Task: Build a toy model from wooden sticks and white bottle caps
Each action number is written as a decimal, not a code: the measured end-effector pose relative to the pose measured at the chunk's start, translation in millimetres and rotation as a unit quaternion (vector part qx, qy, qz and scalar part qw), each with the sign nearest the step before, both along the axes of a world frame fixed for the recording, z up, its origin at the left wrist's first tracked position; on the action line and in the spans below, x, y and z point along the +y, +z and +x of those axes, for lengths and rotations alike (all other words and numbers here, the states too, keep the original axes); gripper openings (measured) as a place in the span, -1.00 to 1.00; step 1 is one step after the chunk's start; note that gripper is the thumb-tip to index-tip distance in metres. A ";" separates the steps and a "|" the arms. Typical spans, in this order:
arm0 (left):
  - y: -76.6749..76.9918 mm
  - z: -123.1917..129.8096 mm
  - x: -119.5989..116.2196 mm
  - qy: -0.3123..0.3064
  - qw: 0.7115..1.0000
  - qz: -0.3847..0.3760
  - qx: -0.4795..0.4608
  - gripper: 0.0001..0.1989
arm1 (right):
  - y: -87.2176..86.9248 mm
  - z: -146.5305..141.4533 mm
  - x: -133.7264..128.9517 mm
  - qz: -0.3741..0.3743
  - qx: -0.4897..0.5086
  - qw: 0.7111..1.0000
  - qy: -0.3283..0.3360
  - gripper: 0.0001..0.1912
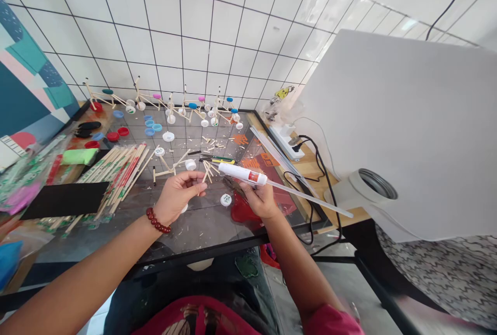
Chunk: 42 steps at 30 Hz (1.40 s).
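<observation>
My left hand [176, 195] pinches a short piece of wooden stick [204, 178] between thumb and fingers. In my right hand [259, 201] is a white glue gun [236, 172], its nozzle pointing left toward that piece. A long clear glue stick [310, 198] sticks out of its back end. More cut sticks [210, 170] lie between the hands. Just beyond my left hand rests a small stick frame [169, 171] with white bottle caps on it. One loose white cap [225, 200] lies on the glass tabletop, and another cap is partly hidden by my left hand.
Bundled chopsticks [116, 174] and a black sheet [66, 199] lie at left. Several finished stick-and-cap models [193, 106] line the tiled wall. A yellow-edged cutter [221, 160] lies near wood scraps. Cables [319, 159] run from a power strip [287, 143] at right.
</observation>
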<state>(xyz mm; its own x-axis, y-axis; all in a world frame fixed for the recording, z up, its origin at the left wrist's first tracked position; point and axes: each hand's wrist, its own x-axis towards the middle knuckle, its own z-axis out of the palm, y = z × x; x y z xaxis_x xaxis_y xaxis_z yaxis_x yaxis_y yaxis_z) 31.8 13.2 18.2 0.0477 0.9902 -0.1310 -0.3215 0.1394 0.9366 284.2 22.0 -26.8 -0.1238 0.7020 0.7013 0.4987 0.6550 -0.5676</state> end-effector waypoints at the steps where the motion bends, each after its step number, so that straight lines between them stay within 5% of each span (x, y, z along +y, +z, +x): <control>1: 0.5 0.1 -0.3 -0.001 1.000 0.000 -0.001 -0.62 | -1.0 0.3 0.3 0.000 0.003 1.000 -0.004 -0.77; 32: 1.3 -3.4 -1.1 -0.040 0.998 -0.035 -0.012 -0.53 | 3.8 -1.6 -1.2 -0.020 -0.010 0.999 0.031 -0.77; 42: -1.0 -5.7 0.4 -0.053 0.997 -0.035 -0.038 -0.59 | -1.3 -2.9 4.9 -0.079 0.095 0.990 -0.064 -0.71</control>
